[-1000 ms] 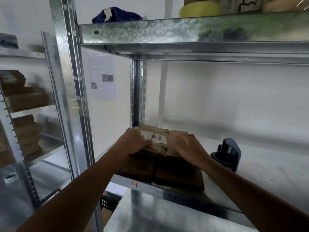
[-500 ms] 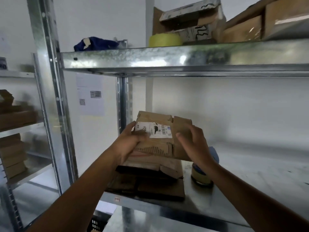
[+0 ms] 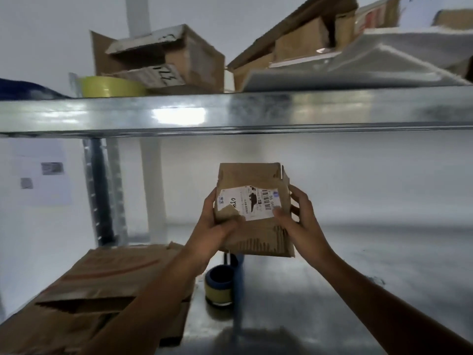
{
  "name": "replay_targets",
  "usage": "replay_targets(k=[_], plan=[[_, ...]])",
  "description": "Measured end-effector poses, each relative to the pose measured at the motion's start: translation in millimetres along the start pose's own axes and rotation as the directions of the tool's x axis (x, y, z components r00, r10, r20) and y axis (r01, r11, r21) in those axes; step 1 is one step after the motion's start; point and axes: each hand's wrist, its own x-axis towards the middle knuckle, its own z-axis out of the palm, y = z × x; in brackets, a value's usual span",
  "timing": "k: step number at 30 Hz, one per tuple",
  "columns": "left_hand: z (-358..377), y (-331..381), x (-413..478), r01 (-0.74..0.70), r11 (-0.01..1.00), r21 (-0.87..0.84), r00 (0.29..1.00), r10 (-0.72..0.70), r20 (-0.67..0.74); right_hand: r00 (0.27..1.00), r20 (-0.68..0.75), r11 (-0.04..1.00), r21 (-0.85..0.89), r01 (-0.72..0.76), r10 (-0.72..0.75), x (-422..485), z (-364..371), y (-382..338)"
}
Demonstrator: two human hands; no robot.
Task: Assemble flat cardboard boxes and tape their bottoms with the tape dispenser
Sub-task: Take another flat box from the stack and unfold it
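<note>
A small flattened cardboard box [image 3: 252, 175] with a torn white shipping label is held upright in the air above the metal shelf [image 3: 332, 290]. My left hand [image 3: 217, 224] grips its left edge and my right hand [image 3: 299, 221] grips its right edge, thumbs on the front face. Below the box a blue tape dispenser [image 3: 221, 285] with a yellowish roll stands on the shelf. A stack of flat cardboard boxes [image 3: 102, 285] lies on the shelf at the lower left, partly hidden by my left forearm.
The upper shelf beam [image 3: 230, 111] runs across just above the held box. On it sit a yellow tape roll [image 3: 110, 85], assembled cardboard boxes [image 3: 179, 57] and grey padded mailers [image 3: 358, 70]. A metal upright [image 3: 102, 190] stands at the left.
Both hands lifted the small box off the stack, raised it and turned it upright. The view tilted up, showing more of the upper shelf.
</note>
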Motion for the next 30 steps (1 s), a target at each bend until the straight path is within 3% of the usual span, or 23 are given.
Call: replay_targets(k=[5, 11, 25, 30], plan=[[71.5, -17.6, 11.7, -0.062, 0.998, 0.011, 0.996, 0.061, 0.071, 0.996, -0.002, 0.996, 0.02, -0.087, 0.087, 6.0, -57.8, 17.8], [123.2, -35.3, 24.3, 0.066, 0.995, -0.07, 0.998, -0.066, -0.003, 0.994, 0.034, 0.994, 0.035, -0.105, 0.104, 9.2, -106.9, 47.1], [146.8, -64.8, 40.1, 0.018, 0.996, -0.085, 0.999, -0.021, -0.039, 0.987, 0.07, 0.98, 0.126, -0.154, 0.147, 18.7, -136.4, 76.3], [139.8, -81.9, 39.2, 0.113, 0.985, -0.13, 0.987, -0.126, -0.095, 0.988, 0.03, 0.976, 0.15, -0.157, 0.154, 9.8, -131.5, 87.5]])
